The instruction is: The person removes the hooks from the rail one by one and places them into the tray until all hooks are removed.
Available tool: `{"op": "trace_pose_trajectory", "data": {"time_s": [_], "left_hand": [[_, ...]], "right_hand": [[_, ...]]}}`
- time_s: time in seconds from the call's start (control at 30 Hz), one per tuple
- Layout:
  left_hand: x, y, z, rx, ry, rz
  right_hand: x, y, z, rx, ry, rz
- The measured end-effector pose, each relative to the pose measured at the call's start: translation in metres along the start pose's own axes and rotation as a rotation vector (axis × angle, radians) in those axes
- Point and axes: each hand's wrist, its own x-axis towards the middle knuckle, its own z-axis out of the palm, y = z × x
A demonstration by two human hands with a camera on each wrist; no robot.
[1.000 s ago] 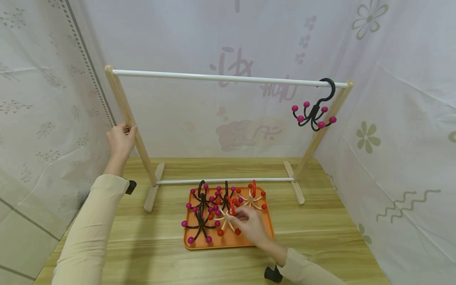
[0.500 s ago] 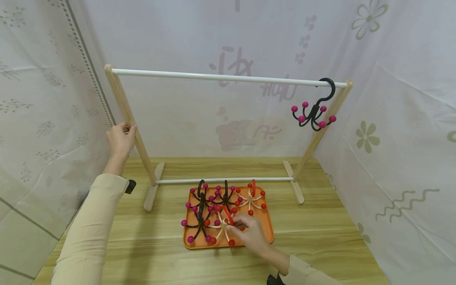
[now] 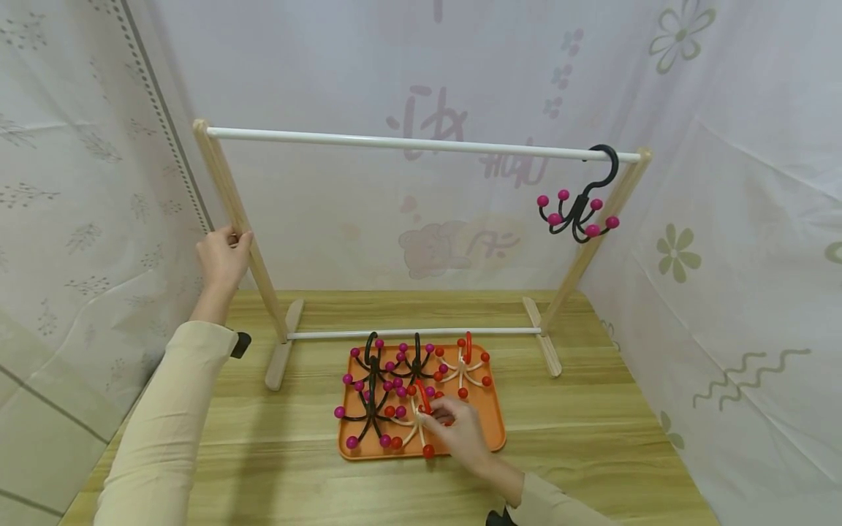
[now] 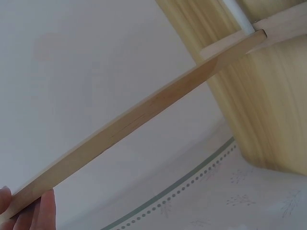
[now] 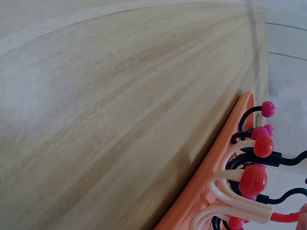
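Observation:
My left hand grips the left wooden post of a rack; fingers and thumb lie around the post in the left wrist view. My right hand pinches the red hook of a white multi-arm hanger with red ball tips, over the front of an orange tray. In the right wrist view the white hanger is low at the right, a fingertip at its red hook. Another white hanger and several black hangers with pink balls, such as this black hanger, lie in the tray.
A black hanger hangs near the right end of the rack's white top rail. The lower white bar runs behind the tray. The rack's feet stand on a wooden table, with patterned curtains around it.
The held white hanger has come down and nearer in the tray with my right hand, then shifted slightly right. The hanging black hanger turns a little. My left hand stays put.

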Motion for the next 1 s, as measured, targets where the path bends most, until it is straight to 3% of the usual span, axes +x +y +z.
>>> {"op": "trace_pose_trajectory", "data": {"time_s": [0.33, 0.63, 0.83, 1.0], "left_hand": [[0.0, 0.0, 0.0, -0.006, -0.003, -0.006], [0.0, 0.0, 0.001, 0.009, 0.003, -0.011], [0.0, 0.0, 0.0, 0.03, -0.009, -0.019], [0.0, -0.001, 0.001, 0.03, -0.007, -0.021]], "right_hand": [[-0.001, 0.002, 0.011, 0.047, 0.058, -0.053], [-0.003, 0.006, 0.011, 0.051, 0.049, -0.026], [-0.001, 0.003, 0.001, 0.021, 0.014, 0.047], [0.019, -0.003, -0.023, -0.005, 0.079, 0.022]]}}
